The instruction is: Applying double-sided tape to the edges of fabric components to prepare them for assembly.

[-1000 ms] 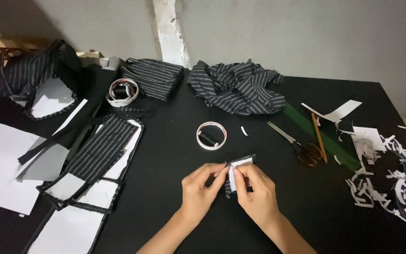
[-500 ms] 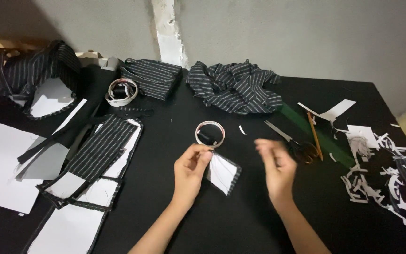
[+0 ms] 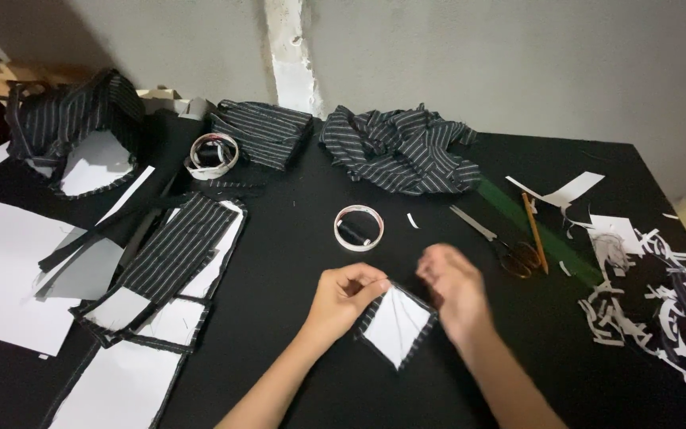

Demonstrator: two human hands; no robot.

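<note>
Cloth piece (image 3: 397, 324) now pinched only by left hand (image 3: 348, 295); right hand (image 3: 454, 287) let go, blurry, fingers loose, coming back close.

On the black tabletop (image 3: 279, 302), the left hand (image 3: 344, 298) pinches a corner of a small striped fabric piece (image 3: 397, 324) with white backing. The right hand (image 3: 456, 290), blurred, hovers just beside it. A tape roll (image 3: 358, 227) and scissors (image 3: 502, 246) lie near.

Probably a small sewing or tailoring workshop — a black worktable (image 3: 295, 238) against a bare grey wall (image 3: 478, 56), with tape rolls (image 3: 358, 227), scissors (image 3: 495, 241) and striped fabric pieces (image 3: 398, 147) lying on it.
</note>
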